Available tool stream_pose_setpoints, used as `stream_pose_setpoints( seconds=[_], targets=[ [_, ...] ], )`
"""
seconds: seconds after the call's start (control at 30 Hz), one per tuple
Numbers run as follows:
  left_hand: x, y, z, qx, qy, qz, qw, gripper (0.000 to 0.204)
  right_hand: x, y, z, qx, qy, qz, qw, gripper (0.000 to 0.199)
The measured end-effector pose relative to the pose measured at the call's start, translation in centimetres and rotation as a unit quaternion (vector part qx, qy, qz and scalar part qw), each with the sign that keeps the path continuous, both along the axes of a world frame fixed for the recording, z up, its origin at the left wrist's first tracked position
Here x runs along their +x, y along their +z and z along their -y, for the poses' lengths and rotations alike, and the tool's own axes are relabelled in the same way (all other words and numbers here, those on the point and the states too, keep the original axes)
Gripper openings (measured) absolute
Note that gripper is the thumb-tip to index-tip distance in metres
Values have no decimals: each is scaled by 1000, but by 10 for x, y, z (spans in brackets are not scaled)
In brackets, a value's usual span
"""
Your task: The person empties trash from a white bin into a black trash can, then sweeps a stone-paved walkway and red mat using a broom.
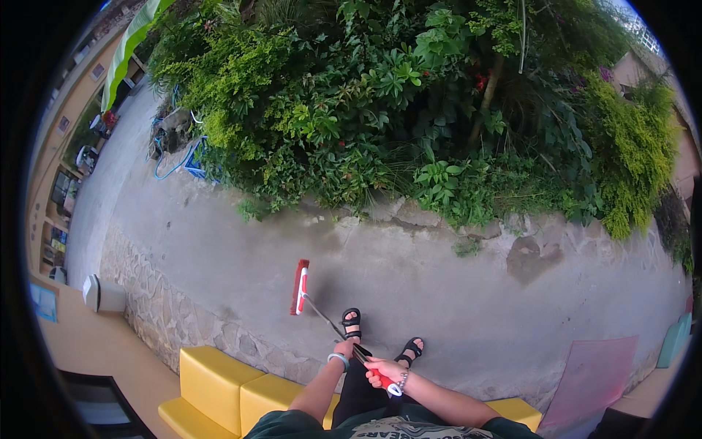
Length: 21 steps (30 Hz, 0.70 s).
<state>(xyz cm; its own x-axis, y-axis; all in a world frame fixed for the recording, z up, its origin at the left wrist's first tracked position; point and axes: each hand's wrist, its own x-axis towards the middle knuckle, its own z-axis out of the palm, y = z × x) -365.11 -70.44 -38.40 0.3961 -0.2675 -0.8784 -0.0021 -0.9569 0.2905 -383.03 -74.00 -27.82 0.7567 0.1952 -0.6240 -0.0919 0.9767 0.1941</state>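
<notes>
Dense green shrubs (409, 110) edged the concrete pavement (439, 285), where a red broom (300, 287) rested bristles-down ahead of the sandalled feet (351, 322), its handle clasped by the right hand (384, 369) and left hand (345, 350), each grip closed around it.

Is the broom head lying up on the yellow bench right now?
No, the red broom head rests on the concrete ground out in front of the yellow bench, with its handle running back to both hands.

Red broom (300, 287), yellow bench (219, 380)
</notes>
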Motion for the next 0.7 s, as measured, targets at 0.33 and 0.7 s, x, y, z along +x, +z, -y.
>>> stream_pose_setpoints(
  seconds=[0.33,0.7],
  targets=[
    [-64,-97,-99,71,72,-223,970,14,-47,-67,-64,42,5,-28,999,17],
    [-255,74,-12,-45,-185,-413,891,15,-149,138,-78,-74,-193,-321,924,24]
  ],
)
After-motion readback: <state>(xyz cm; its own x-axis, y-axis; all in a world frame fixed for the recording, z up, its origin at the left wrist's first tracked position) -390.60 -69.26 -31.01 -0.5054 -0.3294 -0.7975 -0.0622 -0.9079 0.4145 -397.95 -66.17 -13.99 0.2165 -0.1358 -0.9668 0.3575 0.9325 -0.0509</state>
